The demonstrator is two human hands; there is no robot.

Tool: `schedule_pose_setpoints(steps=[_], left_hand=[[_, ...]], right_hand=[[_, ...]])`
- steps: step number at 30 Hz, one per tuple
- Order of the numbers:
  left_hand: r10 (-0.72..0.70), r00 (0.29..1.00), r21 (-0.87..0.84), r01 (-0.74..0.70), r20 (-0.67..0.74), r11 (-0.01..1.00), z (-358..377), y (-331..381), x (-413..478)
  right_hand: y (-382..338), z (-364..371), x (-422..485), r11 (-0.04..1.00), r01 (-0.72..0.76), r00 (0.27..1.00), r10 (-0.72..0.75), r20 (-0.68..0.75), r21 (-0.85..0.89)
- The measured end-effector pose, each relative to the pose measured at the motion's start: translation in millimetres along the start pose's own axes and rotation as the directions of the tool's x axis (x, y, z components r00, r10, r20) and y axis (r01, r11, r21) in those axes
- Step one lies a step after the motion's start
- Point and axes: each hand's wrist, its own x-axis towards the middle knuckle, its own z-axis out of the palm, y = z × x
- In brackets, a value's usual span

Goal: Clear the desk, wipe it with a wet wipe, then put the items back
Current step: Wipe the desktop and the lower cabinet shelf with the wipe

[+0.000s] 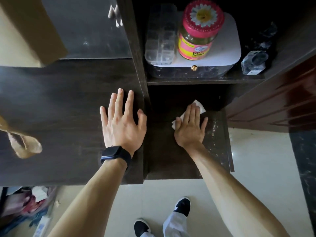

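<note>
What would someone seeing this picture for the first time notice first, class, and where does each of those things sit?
Two bare forearms reach in from below: the left hand, with a black watch on its wrist, lies flat on the dark desk top. The right hand presses a white wipe onto the lower shelf beside it. Above, a jar with a pink daisy lid stands on a white-topped box.

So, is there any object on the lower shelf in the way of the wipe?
Nothing visible. The right hand presses the wet wipe flat on the lower shelf, whose surface is bare. The jar stands on the shelf above.
</note>
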Motion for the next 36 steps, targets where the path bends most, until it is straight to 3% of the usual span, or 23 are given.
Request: schedule_pose_setpoints(steps=[5, 9, 16, 22, 24, 29, 36], left_hand=[[0.006, 1.000, 0.006, -0.006, -0.027, 1.000, 3, -2, 1], [0.001, 1.000, -0.003, -0.001, -0.027, 1.000, 3, -1, -1], [-0.007, 1.000, 0.005, 0.007, -0.020, 1.000, 0, 1, -1], [-0.011, 1.000, 0.007, 0.012, -0.027, 1.000, 3, -2, 0], [-0.008, 1.000, 0.012, 0.008, -0.028, 1.000, 2, -2, -1], [-0.004, 1.000, 0.020, 0.004, 0.009, 1.000, -3, 0, 0], [0.004, 0.998, 0.073, -0.009, 0.066, 0.997, -7, 2, -1]], right_hand=[[-37, -14, 71, 0.999, -0.005, 1.000, 0.005, -0.005, -0.033], [-41, -12, 66, 0.999, -0.013, 1.000, 0.013, 0.017, -0.031], [-12, 33, -69, 0.936, 0.335, 0.942, -0.331, 0.055, -0.106], [-52, -2, 30, 0.876, 0.445, 0.893, -0.421, 0.157, -0.183], [-52, -9, 43, 0.892, 0.406, 0.910, -0.376, 0.175, -0.198], [2, -9, 10, 0.989, 0.133, 0.989, -0.128, 0.069, -0.072], [58, 2, -74, 0.993, -0.113, 0.990, 0.112, 0.080, 0.011]])
